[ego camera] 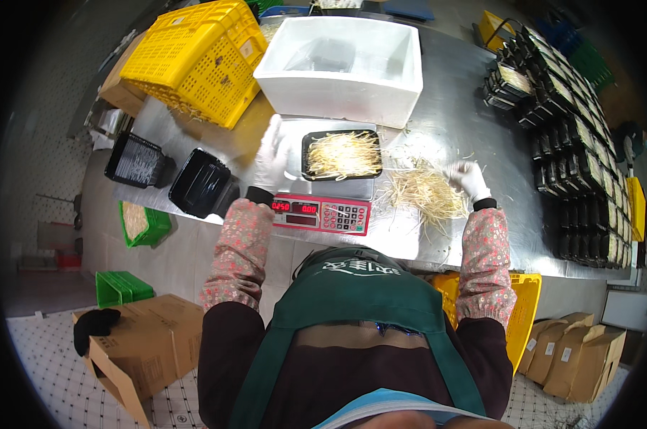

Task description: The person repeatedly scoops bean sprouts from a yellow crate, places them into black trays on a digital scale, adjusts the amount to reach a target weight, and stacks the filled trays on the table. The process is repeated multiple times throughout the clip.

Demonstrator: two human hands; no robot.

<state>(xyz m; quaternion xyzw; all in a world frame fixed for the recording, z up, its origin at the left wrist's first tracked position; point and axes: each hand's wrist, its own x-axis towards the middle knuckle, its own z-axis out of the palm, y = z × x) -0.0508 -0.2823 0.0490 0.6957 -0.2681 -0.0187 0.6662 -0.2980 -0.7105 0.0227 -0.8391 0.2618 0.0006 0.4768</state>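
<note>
A black plastic tray [305, 155] filled with bean sprouts [344, 154] rests on the metal plate of a red digital scale [319, 214]. My left hand [270, 156], in a white glove, is beside the tray at the plate's left edge, its fingers upright and nothing seen in them. At the right of the scale lies a loose heap of sprouts [428, 194] on the steel table. My gloved right hand [467, 178] is at the heap's upper right edge with fingers bent; a few strands show by the fingertips, and whether it grips them is unclear.
Behind the scale stands a white foam box [339, 96], with a yellow crate [195, 64] at its left. Stacks of empty black trays [200, 182] stand on the table's left. Many filled trays [581, 161] are piled at the right. A yellow crate [526, 311] is below the table's front edge.
</note>
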